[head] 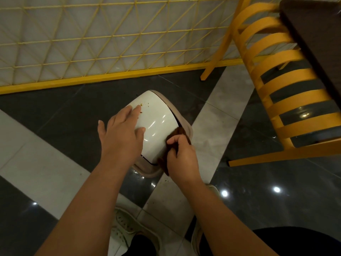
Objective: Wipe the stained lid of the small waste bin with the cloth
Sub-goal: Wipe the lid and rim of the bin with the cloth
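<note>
A small waste bin with a beige rim [186,124] stands on the floor in the middle of the view. Its glossy white lid [156,121] carries small brown stains near its far left corner. My left hand [121,133] rests flat on the lid's left side, fingers straight, fingertips close to the stains. My right hand [181,159] grips a dark brown cloth [180,133] and holds it against the lid's right near edge. Part of the cloth is hidden under that hand.
A yellow slatted chair [280,85] stands to the right, under a dark table [313,34]. A yellow wire fence [110,43] runs along the back. The floor has dark and light glossy tiles. My white shoes [125,230] are just below the bin.
</note>
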The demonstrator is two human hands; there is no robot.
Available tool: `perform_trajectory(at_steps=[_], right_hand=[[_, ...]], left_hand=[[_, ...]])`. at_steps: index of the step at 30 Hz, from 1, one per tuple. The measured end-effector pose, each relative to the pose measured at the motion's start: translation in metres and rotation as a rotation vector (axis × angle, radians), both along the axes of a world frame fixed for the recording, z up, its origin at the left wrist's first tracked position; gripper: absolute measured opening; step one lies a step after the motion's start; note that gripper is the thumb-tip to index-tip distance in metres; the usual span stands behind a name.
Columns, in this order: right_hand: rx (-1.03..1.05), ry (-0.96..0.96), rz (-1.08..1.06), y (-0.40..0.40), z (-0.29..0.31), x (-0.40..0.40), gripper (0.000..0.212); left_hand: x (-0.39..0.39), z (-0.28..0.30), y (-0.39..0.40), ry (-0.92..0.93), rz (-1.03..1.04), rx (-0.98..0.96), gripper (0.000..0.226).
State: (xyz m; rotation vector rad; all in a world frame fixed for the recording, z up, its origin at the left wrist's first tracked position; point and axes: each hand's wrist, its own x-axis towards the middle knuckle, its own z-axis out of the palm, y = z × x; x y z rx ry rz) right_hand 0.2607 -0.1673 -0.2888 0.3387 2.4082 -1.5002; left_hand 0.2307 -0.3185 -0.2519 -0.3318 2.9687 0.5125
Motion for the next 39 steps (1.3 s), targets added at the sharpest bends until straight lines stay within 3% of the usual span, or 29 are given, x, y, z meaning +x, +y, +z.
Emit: perform_trajectory(at_steps=[10, 18, 25, 28, 31, 34, 37, 39], right_hand=[[0.006, -0.381, 0.026, -0.017, 0.016, -0.004, 0.015], [-0.271, -0.563, -0.126, -0.023, 0.025, 0.014, 0.014], [-0.397, -0.381, -0.489, -0.020, 0.023, -0.011, 0.025], [-0.257, -0.183, -0.423, -0.028, 0.024, -0.007, 0.023], [-0.176, 0.059, -0.198, -0.039, 0.016, 0.027, 0.026], [-0.148, 0.049, -0.058, -0.035, 0.005, 0.054, 0.034], [-0.098, -0.029, -0.177, -0.023, -0.001, 0.041, 0.034], [-0.071, 0.032, -0.195, -0.023, 0.002, 0.025, 0.027]], left_hand=[[0.000, -0.002, 0.003, -0.002, -0.004, -0.024, 0.064], [0.001, 0.001, 0.006, -0.043, 0.006, -0.043, 0.064], [0.002, 0.001, 0.004, -0.027, 0.001, -0.039, 0.064], [0.002, 0.000, 0.004, -0.030, 0.006, -0.031, 0.064], [0.001, 0.000, 0.004, -0.029, 0.014, -0.028, 0.063], [0.002, 0.000, 0.003, -0.024, 0.009, -0.033, 0.063], [0.003, 0.001, 0.003, -0.014, 0.012, -0.024, 0.062], [0.003, 0.000, 0.004, -0.018, 0.012, -0.026, 0.062]])
